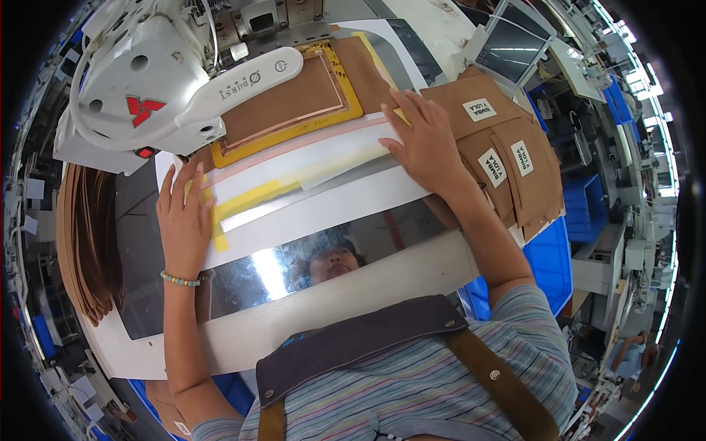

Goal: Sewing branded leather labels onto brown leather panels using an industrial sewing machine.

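Note:
A brown sheet of leather-like material (pixel 283 99) lies beneath a yellow rectangular frame (pixel 294 142) at the machine. My left hand (pixel 184 220) rests flat near the sheet's near left corner, fingers stretched out, beside yellow tape (pixel 254 198) on a white board (pixel 331 206). At the sheet's right end, my right hand (pixel 425 140) has its fingers spread, touching the edge by a yellow strip. Neither hand grips anything. What lies directly under the fingertips is partly hidden. A white machine head (pixel 140 73) with a long handle (pixel 246 82) overhangs the frame's left part.
Brown pieces with white labels (pixel 507 158) are stacked at the right, above a blue bin (pixel 550 264). Several brown sheets (pixel 84 242) hang at the left edge. A shiny metal plate (pixel 331 257) lies nearest me. A screen (pixel 515 44) stands at the far right.

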